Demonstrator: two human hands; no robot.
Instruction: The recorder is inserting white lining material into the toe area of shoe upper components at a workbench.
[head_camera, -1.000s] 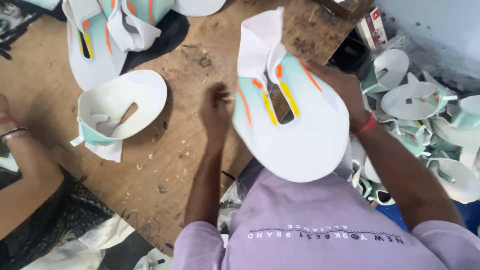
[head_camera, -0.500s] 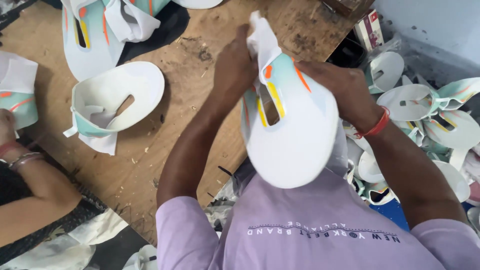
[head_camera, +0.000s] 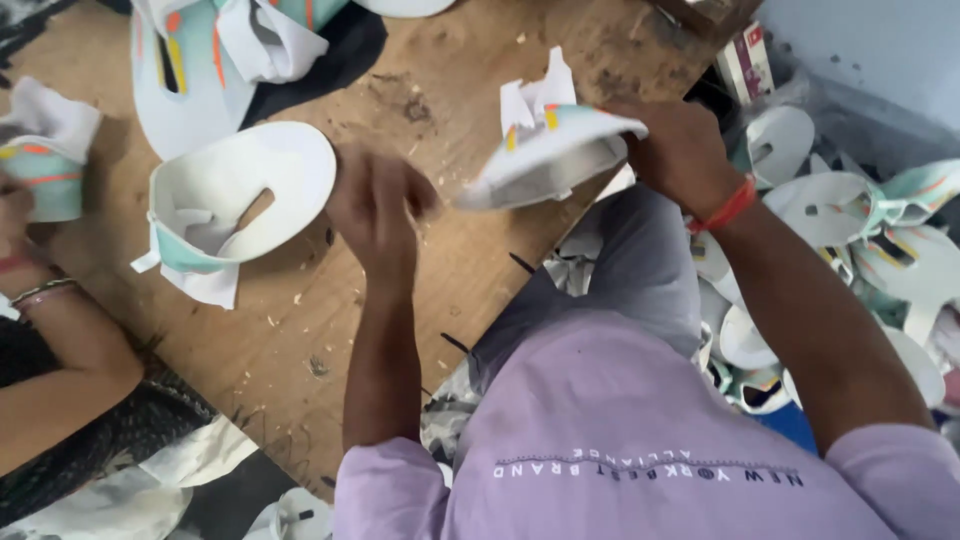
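Left hand (head_camera: 380, 205) released the white shoe upper (head_camera: 545, 160); now beside it, empty | right hand (head_camera: 680, 150) grasping upper

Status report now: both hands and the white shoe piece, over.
Right hand grips the white shoe upper above the wooden table. Left hand empty, apart from it. Another person's arm at the table edge, not in the way.

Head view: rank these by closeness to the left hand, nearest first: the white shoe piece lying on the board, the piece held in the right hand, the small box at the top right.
From the left hand:
1. White shoe piece on the board, just to its left.
2. Held shoe piece, to its right, gripped by the right hand; close to first place.
3. Small box, far upper right, clearly farthest.
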